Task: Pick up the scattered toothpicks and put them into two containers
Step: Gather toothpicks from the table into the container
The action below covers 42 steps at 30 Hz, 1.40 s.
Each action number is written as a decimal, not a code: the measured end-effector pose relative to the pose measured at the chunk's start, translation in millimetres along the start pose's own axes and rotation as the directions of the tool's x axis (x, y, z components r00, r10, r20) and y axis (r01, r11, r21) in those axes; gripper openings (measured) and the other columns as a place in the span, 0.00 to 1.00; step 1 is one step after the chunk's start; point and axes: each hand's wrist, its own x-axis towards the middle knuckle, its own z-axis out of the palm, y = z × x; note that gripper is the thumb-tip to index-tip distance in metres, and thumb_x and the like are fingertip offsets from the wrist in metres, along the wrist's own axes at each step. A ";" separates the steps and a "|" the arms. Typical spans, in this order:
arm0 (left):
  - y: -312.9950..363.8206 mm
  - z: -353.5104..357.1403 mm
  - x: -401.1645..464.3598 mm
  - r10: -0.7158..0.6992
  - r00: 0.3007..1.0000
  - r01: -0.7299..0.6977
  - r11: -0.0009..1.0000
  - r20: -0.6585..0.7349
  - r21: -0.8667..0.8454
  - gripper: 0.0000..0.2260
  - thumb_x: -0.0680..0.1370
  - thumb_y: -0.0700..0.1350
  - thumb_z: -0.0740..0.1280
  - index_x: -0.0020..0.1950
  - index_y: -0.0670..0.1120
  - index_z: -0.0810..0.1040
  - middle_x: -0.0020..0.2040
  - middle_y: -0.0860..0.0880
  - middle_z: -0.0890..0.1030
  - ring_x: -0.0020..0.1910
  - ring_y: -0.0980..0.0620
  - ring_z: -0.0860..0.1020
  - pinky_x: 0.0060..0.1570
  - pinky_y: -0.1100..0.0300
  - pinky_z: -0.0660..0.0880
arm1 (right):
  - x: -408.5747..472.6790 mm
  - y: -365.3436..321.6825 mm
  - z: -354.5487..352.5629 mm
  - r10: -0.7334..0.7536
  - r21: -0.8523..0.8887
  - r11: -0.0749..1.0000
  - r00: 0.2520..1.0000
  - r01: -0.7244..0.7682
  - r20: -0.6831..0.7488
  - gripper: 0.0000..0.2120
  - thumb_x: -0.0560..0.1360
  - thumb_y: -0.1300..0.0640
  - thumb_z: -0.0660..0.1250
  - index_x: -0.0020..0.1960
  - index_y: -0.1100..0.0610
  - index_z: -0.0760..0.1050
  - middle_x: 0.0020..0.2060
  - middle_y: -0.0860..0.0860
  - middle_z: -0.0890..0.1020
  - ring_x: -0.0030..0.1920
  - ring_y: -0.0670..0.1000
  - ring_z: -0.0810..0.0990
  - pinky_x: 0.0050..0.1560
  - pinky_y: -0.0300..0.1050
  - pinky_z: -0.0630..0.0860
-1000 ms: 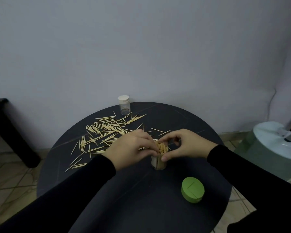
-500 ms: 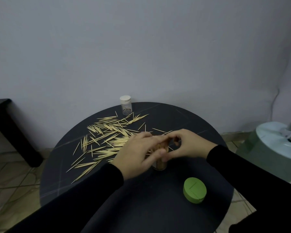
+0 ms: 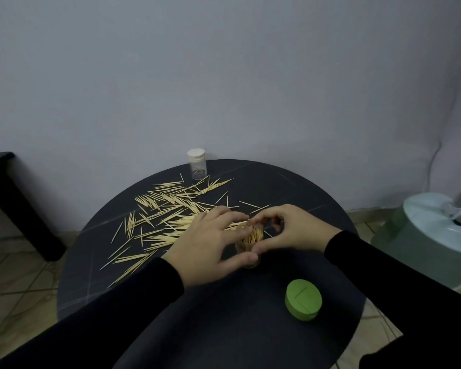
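Several loose toothpicks (image 3: 168, 214) lie scattered over the left half of the round black table (image 3: 224, 328). A small jar packed with upright toothpicks (image 3: 252, 239) stands at the middle. My right hand (image 3: 293, 230) grips the jar from the right, thumb and forefinger curled round its rim. My left hand (image 3: 210, 243) reaches in from the left with fairly straight fingers over the jar's far side, and its thumb rests against the near wall. A clear bottle with a white cap (image 3: 196, 167) stands at the table's far edge. It looks almost empty.
A green round lid (image 3: 303, 299) lies on the table near the front right. A low black table (image 3: 14, 198) stands on the tiled floor at the left. A pale green and white appliance (image 3: 431, 230) sits on the floor at the right, close to the table.
My left hand has let go of the pinch of toothpicks at the jar's mouth, and its fingers have straightened. My right hand has kept its grip on the jar.
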 end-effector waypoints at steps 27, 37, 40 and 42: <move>-22.6 28.2 14.8 -0.260 0.954 0.257 0.966 0.150 0.036 0.12 0.80 0.55 0.61 0.60 0.56 0.79 0.57 0.56 0.75 0.55 0.53 0.69 0.53 0.59 0.68 | 37.8 14.7 8.2 0.260 -0.461 0.847 0.963 -0.265 -0.077 0.08 0.77 0.46 0.65 0.54 0.47 0.77 0.50 0.44 0.79 0.52 0.46 0.76 0.65 0.50 0.69; -43.2 43.5 17.5 -0.360 0.932 0.359 0.933 0.038 0.034 0.16 0.80 0.56 0.59 0.67 0.56 0.71 0.63 0.58 0.74 0.58 0.54 0.69 0.55 0.61 0.69 | 65.3 30.8 15.1 0.186 -0.517 0.823 0.971 -0.236 -0.147 0.27 0.77 0.41 0.63 0.73 0.43 0.61 0.70 0.48 0.68 0.69 0.52 0.65 0.69 0.55 0.62; -47.4 45.9 15.6 -0.324 0.945 0.322 0.946 0.053 0.046 0.15 0.82 0.52 0.58 0.67 0.55 0.74 0.62 0.58 0.76 0.54 0.52 0.71 0.52 0.57 0.72 | 71.3 30.7 14.3 0.179 -0.523 0.826 0.977 -0.212 -0.112 0.28 0.78 0.45 0.63 0.75 0.44 0.59 0.72 0.47 0.67 0.70 0.51 0.64 0.70 0.55 0.58; -48.4 47.8 15.3 -0.302 0.953 0.301 0.952 0.023 0.063 0.13 0.81 0.49 0.61 0.63 0.54 0.78 0.56 0.55 0.80 0.49 0.50 0.73 0.46 0.54 0.74 | 73.5 28.2 14.3 0.140 -0.526 0.833 0.985 -0.171 -0.098 0.25 0.78 0.47 0.63 0.74 0.44 0.62 0.70 0.45 0.69 0.69 0.50 0.65 0.70 0.54 0.58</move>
